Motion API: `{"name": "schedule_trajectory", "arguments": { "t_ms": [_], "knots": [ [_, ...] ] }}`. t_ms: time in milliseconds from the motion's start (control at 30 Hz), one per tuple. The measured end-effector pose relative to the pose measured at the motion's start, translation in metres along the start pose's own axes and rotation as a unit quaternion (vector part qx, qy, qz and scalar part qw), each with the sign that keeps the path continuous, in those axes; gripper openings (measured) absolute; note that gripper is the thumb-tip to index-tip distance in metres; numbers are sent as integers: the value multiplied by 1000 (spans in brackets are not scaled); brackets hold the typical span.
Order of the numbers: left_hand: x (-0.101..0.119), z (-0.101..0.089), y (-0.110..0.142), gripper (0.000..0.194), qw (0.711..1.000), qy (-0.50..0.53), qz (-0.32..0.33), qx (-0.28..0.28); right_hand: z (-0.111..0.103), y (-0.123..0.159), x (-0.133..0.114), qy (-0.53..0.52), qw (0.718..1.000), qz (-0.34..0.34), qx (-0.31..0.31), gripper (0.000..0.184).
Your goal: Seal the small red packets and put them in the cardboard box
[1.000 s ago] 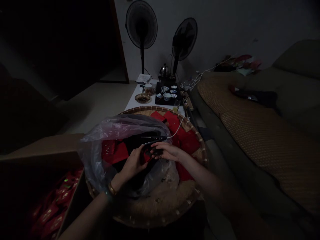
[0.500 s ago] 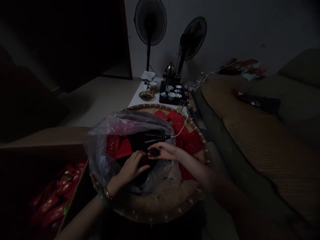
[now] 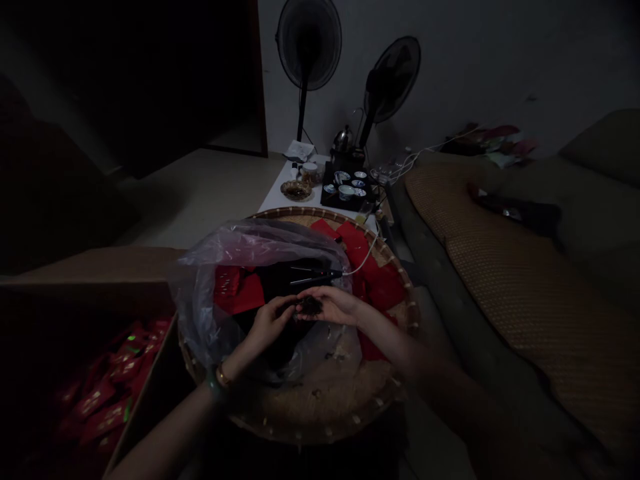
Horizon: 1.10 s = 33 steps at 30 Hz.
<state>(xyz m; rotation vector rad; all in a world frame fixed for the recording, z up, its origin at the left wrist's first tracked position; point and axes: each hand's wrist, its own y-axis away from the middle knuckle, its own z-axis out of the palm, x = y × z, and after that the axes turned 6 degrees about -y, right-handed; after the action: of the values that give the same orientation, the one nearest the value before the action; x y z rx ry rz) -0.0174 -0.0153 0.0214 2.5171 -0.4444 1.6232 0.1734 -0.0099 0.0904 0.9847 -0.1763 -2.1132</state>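
Note:
A clump of dark tea leaves [image 3: 311,306] lies in the cupped palm of my right hand [image 3: 339,307], fingers pointing left. My left hand [image 3: 270,325] meets it from the other side, thumb and fingers drawn together at the right fingertips; whatever they pinch is too dark to make out. Both hands are over an open clear plastic bag [image 3: 200,280] with a dark mass inside. Beyond them rests a black two-armed tool [image 3: 317,274] with a white cord, like a hair straightener. Red packets [image 3: 245,297] sit in the bag's left side. A round woven tray [image 3: 300,430] carries all this.
More red packets [image 3: 380,283] lie on the tray's right side. A cardboard box [image 3: 95,263] at the left holds several shiny red packets. Behind stand a white table [image 3: 270,200] with a tea set and two fans [image 3: 309,43]. A sofa with a woven mat [image 3: 480,267] borders the right.
My left hand opened off the right hand, then came back with its thumb and fingers closed at the right fingertips. My right palm has turned up, showing the tea leaves. The view shifted slightly.

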Motion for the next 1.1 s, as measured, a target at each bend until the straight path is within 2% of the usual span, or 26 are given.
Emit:
{"name": "schedule_trajectory", "arguments": {
  "t_ms": [100, 267, 433, 733, 1100],
  "knots": [
    [-4, 6, -1, 24, 998, 50, -30, 17, 1, 3, 0, -7, 1000, -4, 28, 13],
    [-1, 13, -5, 29, 984, 146, -99, -1, 4, 4, 1, -8, 999, -7, 41, 12],
    [3, 12, -9, 30, 991, 106, -83, 20, 3, 2, 2, 12, 998, -11, 56, 10],
    [8, 5, -6, 32, 999, 23, -31, 14, 0, -4, -6, 120, 988, -9, 97, 12],
    [1, 7, -9, 35, 997, 57, -41, 30, 3, -9, -8, 210, 965, -10, 154, 14]
  ]
}}
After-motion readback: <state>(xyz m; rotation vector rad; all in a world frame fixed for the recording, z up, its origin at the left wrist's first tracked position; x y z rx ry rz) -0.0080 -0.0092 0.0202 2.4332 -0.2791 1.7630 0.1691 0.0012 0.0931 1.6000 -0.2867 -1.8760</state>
